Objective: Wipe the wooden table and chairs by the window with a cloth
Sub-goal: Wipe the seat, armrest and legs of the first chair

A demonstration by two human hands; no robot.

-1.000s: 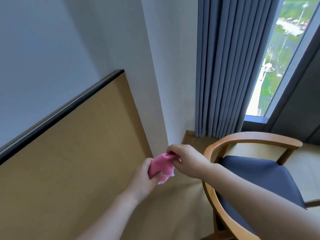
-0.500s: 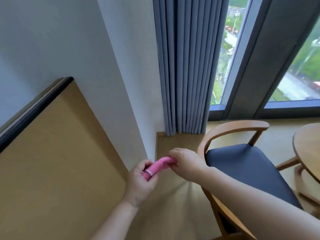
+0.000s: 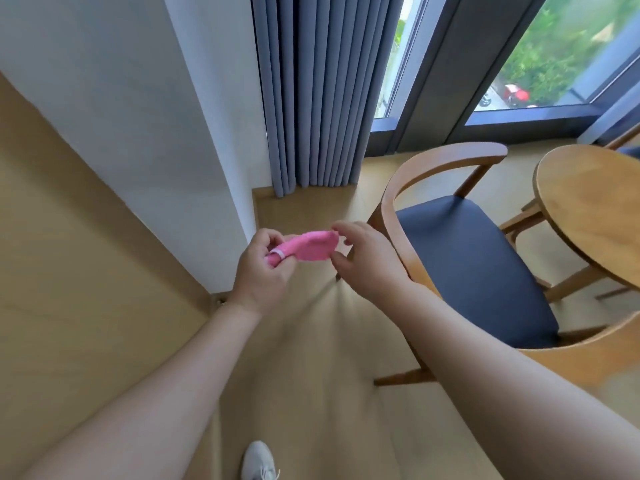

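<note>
A folded pink cloth [image 3: 306, 250] is stretched between both hands in the middle of the view. My left hand [image 3: 263, 271] pinches its left end, which has a white edge. My right hand [image 3: 363, 261] touches the right end with thumb and fingertips, the fingers loosely spread. Just right of my hands stands a wooden chair [image 3: 440, 164] with a curved backrest and dark blue seat. A round wooden table [image 3: 595, 202] sits at the right edge. Part of a second chair [image 3: 625, 136] shows behind the table.
A white wall corner [image 3: 207, 168] and a tan wooden panel [image 3: 69, 271] fill the left. Grey-blue curtains [image 3: 318, 91] hang at the window [image 3: 554, 57]. My white shoe [image 3: 258, 462] is on the light wooden floor [image 3: 311, 375].
The view has swung right and down, bringing the table and floor into sight. The cloth went from bunched to stretched out between my hands, and my right fingers have loosened.
</note>
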